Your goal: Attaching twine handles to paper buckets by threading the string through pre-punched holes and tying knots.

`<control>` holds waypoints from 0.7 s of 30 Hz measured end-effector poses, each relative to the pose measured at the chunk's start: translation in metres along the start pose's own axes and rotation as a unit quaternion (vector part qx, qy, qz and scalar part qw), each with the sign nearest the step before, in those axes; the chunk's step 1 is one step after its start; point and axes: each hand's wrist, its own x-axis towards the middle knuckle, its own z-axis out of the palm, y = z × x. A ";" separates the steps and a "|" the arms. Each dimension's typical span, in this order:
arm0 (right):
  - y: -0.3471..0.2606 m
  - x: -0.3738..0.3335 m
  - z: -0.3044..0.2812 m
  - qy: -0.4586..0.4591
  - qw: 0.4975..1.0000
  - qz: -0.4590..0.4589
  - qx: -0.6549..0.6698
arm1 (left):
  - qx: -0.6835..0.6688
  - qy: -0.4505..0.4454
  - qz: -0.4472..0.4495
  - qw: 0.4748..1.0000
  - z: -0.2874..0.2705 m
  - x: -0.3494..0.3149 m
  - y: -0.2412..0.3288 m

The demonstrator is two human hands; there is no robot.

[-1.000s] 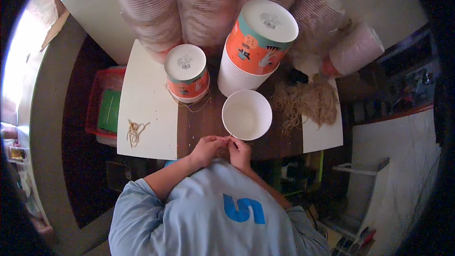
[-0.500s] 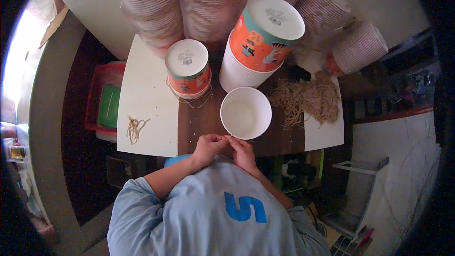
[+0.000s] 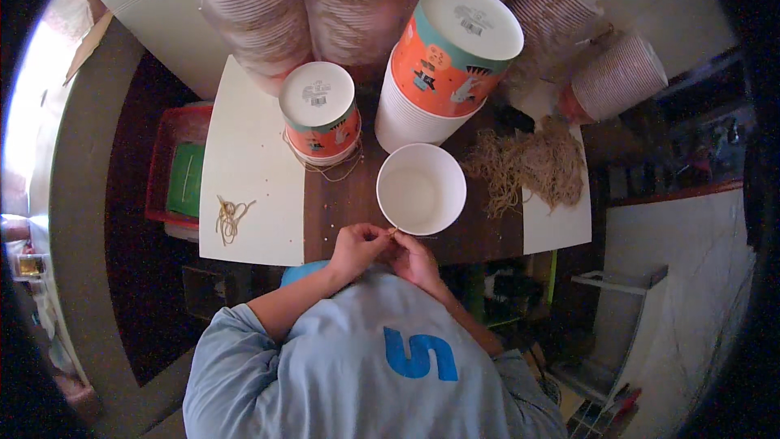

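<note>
My left hand (image 3: 356,252) and my right hand (image 3: 413,260) meet at the table's front edge, fingertips pinched together. Between them is a short bit of tan cord (image 3: 393,232), right by the near rim of an open white paper tub (image 3: 421,189). The tub faces up toward me with nothing seen inside. Most of the cord is hidden by my fingers, so any knot cannot be made out. Behind the tub stands a tall upside-down stack of tubs, topped by an orange and green printed one (image 3: 445,73).
A smaller upside-down printed tub stack (image 3: 321,126) has cords looped around its base. A few loose cords (image 3: 231,219) lie at left, a tangled twine heap (image 3: 536,162) at right. Plastic-wrapped tub stacks (image 3: 361,8) line the back. A red crate (image 3: 158,167) stands left of the table.
My hands stay together at the tub's near rim, the fingers shifting slightly around the cord. The whole view has tilted a little; the tubs and twine keep their places.
</note>
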 end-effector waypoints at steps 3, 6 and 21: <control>0.000 0.000 0.002 -0.006 1.000 0.009 0.018 | -0.025 -0.011 -0.029 0.999 0.000 -0.003 0.007; 0.002 0.003 -0.004 0.005 1.000 0.019 0.022 | -0.080 -0.033 -0.069 0.994 -0.004 -0.001 0.000; 0.002 0.002 -0.008 -0.001 0.998 -0.041 -0.057 | 0.021 0.004 0.066 0.998 0.000 -0.004 0.001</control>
